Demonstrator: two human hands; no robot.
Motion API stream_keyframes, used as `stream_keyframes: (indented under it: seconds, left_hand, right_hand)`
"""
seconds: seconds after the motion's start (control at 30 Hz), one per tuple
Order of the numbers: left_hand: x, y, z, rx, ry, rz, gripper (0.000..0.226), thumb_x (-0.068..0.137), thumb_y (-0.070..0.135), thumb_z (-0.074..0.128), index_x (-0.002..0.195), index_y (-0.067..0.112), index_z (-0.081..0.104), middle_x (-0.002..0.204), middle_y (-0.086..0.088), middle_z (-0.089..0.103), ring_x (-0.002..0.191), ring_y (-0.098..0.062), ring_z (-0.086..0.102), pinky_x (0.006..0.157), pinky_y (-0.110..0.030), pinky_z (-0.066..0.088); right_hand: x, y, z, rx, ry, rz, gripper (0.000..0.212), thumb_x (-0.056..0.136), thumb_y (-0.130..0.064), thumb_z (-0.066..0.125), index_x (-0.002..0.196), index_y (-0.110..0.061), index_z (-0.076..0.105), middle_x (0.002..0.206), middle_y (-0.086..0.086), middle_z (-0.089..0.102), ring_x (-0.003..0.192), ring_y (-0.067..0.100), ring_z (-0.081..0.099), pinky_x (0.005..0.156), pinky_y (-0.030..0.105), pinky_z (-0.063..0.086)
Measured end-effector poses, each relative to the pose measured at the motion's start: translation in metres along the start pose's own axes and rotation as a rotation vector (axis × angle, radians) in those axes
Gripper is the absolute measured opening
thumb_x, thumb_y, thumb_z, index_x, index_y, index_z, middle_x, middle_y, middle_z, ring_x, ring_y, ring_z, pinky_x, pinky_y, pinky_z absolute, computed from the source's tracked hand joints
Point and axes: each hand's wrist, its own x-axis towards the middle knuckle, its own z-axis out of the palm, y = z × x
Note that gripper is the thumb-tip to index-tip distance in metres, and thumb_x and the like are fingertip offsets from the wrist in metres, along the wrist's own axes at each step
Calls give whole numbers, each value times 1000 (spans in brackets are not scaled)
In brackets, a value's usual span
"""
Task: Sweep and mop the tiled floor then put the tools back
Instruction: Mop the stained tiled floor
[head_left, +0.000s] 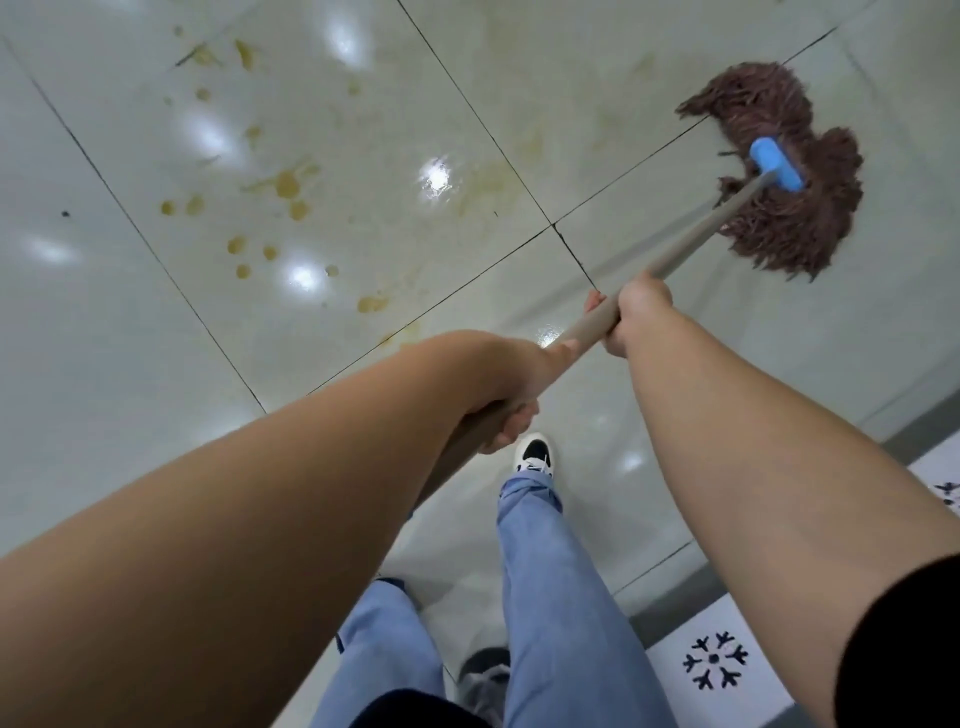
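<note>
Your right hand (636, 312) is curled around the mop handle (696, 241) farther down the shaft, fingers wrapped under it. Your left hand (511, 384) grips the same handle higher up, nearer your body, with the thumb lying along the shaft. The two hands sit close together on the handle, but apart.

The handle runs up and right to a blue clamp (776, 163), where the brown mop head (789, 182) is spread flat on the tiled floor (104, 364), lying across a dark grout line.

To the left of the mop, well apart from it, yellow-brown stains (283, 184) are spattered over one glossy tile, with fainter smears (493, 182) between them and the mop head. A small dark speck (65, 213) sits farther left.

Below your hands you stand in light blue trousers (550, 597); one white and black shoe (535, 452) is planted forward under the handle. At the lower right a grey strip (670, 597) borders white patterned tiles (714, 660) with black snowflake marks.
</note>
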Motion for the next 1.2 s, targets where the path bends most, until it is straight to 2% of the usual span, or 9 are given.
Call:
stream_keyframes:
  seconds: [0.07, 0.17, 0.37, 0.47, 0.6, 0.73, 0.9, 1.03, 1.2]
  left_hand:
    - [2, -41, -15, 8, -6, -13, 62, 83, 73, 34, 69, 13, 36, 28, 2, 31, 20, -11, 27, 37, -7, 31]
    - [-3, -122, -46, -18, -32, -39, 60, 81, 72, 37, 68, 14, 36, 30, 3, 33, 22, -11, 28, 37, -7, 30]
    - [-23, -339, -121, 16, 49, -79, 60, 81, 71, 40, 66, 13, 41, 34, 5, 36, 26, -10, 29, 39, -8, 28]
    - [-45, -443, -152, 53, 69, -193, 64, 78, 76, 38, 67, 13, 42, 35, 5, 35, 28, -12, 31, 39, -10, 29]
    - [-78, -527, -174, 42, 89, -299, 67, 75, 79, 39, 67, 12, 42, 36, 3, 34, 28, -14, 31, 40, -12, 29]
    - [-81, -530, -176, 60, 119, -259, 67, 78, 76, 38, 69, 10, 44, 34, 3, 35, 27, -15, 31, 39, -11, 29]
    - [-66, -476, -174, 157, 141, -204, 74, 75, 80, 34, 73, 8, 48, 32, 3, 36, 25, -17, 31, 39, -12, 33]
    - [-48, -407, -163, 182, 140, -173, 74, 74, 80, 31, 72, 9, 47, 31, 4, 35, 26, -16, 31, 39, -13, 33]
    - [-12, -278, -125, 192, 65, -141, 71, 77, 78, 31, 74, 9, 49, 29, 5, 37, 25, -15, 32, 39, -13, 33]
  right_hand:
    - [-16, 34, 13, -6, -9, 7, 23, 100, -35, 36, 109, -17, 45, 90, 5, 52, 43, 16, 51, 32, 16, 45]
    - [-48, 105, 38, -56, -31, 18, 28, 100, -37, 34, 117, -17, 44, 102, 7, 52, 48, 18, 53, 33, 19, 47]
    - [-132, 307, 108, -89, -82, 67, 43, 99, -44, 34, 130, -15, 41, 96, 7, 55, 51, 17, 58, 42, 22, 47]
    - [-182, 408, 136, -14, -171, 137, 42, 98, -48, 33, 124, -14, 37, 77, 9, 58, 52, 17, 58, 42, 20, 48]
    - [-232, 489, 152, 83, -281, 341, 49, 94, -56, 37, 106, -9, 37, 78, 13, 56, 52, 20, 57, 47, 24, 52]
    - [-238, 491, 156, 150, -291, 343, 52, 93, -59, 35, 85, -8, 40, 69, 13, 53, 47, 22, 55, 45, 25, 53]
    - [-214, 443, 158, 216, -242, 278, 51, 94, -58, 34, 74, -11, 40, 51, 2, 44, 45, 16, 39, 48, 19, 39]
    - [-179, 383, 148, 214, -219, 248, 51, 94, -58, 33, 70, -14, 38, 33, -3, 39, 39, 14, 37, 47, 16, 38]
    - [-108, 263, 111, 263, -181, 210, 49, 93, -57, 36, 75, -12, 42, 31, -3, 39, 25, 12, 36, 37, 11, 36]
